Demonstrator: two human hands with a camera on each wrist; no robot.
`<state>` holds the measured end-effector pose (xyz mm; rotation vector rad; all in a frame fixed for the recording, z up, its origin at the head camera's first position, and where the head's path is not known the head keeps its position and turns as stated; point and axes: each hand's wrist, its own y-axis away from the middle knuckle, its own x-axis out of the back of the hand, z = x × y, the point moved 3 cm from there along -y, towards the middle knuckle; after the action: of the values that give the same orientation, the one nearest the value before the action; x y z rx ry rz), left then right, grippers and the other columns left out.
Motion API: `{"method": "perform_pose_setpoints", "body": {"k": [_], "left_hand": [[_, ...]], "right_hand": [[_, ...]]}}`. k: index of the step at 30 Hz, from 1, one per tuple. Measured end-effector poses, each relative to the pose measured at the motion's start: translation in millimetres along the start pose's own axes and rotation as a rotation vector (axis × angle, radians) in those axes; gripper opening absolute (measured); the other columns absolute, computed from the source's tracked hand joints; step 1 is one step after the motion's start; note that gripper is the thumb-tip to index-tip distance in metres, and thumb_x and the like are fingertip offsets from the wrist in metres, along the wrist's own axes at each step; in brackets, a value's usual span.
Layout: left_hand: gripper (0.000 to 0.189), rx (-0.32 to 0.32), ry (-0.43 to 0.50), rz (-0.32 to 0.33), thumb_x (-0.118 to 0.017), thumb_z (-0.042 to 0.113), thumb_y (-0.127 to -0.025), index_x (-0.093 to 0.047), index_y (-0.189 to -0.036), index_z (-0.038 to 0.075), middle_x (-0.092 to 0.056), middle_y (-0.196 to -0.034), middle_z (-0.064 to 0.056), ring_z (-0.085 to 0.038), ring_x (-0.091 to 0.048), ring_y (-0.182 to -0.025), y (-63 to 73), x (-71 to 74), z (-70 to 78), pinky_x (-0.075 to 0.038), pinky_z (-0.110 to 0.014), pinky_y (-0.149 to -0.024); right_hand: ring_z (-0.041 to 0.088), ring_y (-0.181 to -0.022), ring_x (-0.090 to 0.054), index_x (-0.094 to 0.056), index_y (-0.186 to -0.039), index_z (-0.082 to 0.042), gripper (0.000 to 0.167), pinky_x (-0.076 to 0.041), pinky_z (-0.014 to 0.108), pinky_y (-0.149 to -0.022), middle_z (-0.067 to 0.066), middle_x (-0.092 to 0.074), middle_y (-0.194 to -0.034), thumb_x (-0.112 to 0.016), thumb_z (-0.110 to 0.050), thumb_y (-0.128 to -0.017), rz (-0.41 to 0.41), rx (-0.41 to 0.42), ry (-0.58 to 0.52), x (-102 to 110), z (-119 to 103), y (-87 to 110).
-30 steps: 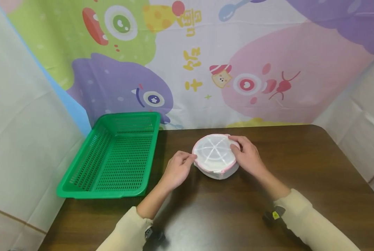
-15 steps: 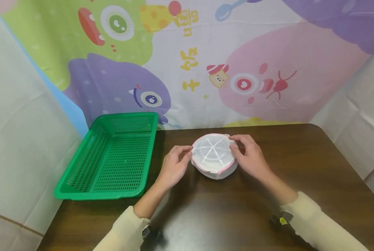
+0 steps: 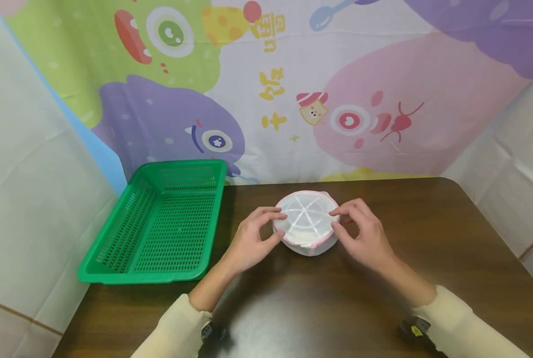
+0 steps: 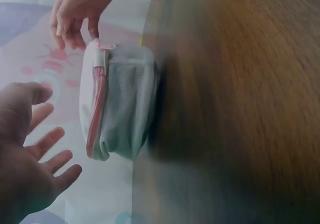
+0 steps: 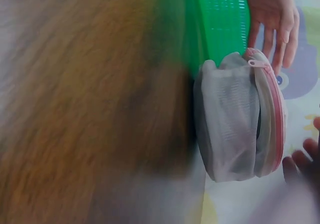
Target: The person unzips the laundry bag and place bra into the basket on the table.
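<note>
Left hand (image 3: 249,242) and right hand (image 3: 367,239), fingers parted and gripping nothing, flank the pouch (image 3: 305,217); even pressure from opposite sides should keep it steady.

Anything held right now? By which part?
Nothing appears held: neither the left hand nor the right hand grips the round pouch between them. Light fingertip contact can't be told.

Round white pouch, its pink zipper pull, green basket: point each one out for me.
Round white pouch (image 3: 305,219): head view, middle of its top panel.
Pink zipper pull (image 5: 259,63): right wrist view, on its tab.
Green basket (image 3: 173,232): head view, its perforated floor.
</note>
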<state>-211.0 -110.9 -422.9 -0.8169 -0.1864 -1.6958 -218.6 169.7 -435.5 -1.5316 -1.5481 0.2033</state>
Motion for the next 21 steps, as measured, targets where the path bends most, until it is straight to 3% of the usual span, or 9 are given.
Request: {"method": "perform_pose_setpoints", "body": {"k": [10,14,21], "left_hand": [[0.037,-0.076,-0.046,-0.083,-0.089,0.013,-0.094,-0.081,-0.130,0.009,-0.063,-0.165,-0.017,-0.044,-0.046,-0.167,-5.2,-7.8,0.1,-0.044,-0.063,-0.133],[0.038,-0.099,-0.072,-0.115,-0.092,0.012,-0.091,-0.081,-0.128,0.011,-0.058,-0.169,-0.018,-0.049,-0.039,-0.169,-7.0,-10.4,-1.3,-0.041,-0.067,-0.133],[0.039,-0.064,-0.116,-0.171,-0.093,0.013,-0.091,-0.081,-0.128,0.013,-0.052,-0.175,-0.015,-0.046,-0.031,-0.174,-10.6,-14.7,-3.8,-0.038,-0.069,-0.135]], "right_hand": [[0.004,-0.064,-0.064,-0.077,-0.091,-0.016,0.021,-0.053,0.020,-0.059,-0.009,-0.071,-0.073,-0.090,-0.003,-0.080,-0.140,0.206,0.131,0,-10,9.9],[-0.002,-0.058,-0.064,-0.082,-0.086,-0.021,0.016,-0.050,0.018,-0.056,-0.014,-0.074,-0.067,-0.094,-0.013,-0.079,-0.226,0.244,0.215,-4,-13,10.5],[-0.006,-0.055,-0.061,-0.084,-0.081,-0.023,0.014,-0.046,0.018,-0.054,-0.015,-0.076,-0.065,-0.098,-0.025,-0.080,-0.333,0.259,0.326,-10,-18,11.2]]}}
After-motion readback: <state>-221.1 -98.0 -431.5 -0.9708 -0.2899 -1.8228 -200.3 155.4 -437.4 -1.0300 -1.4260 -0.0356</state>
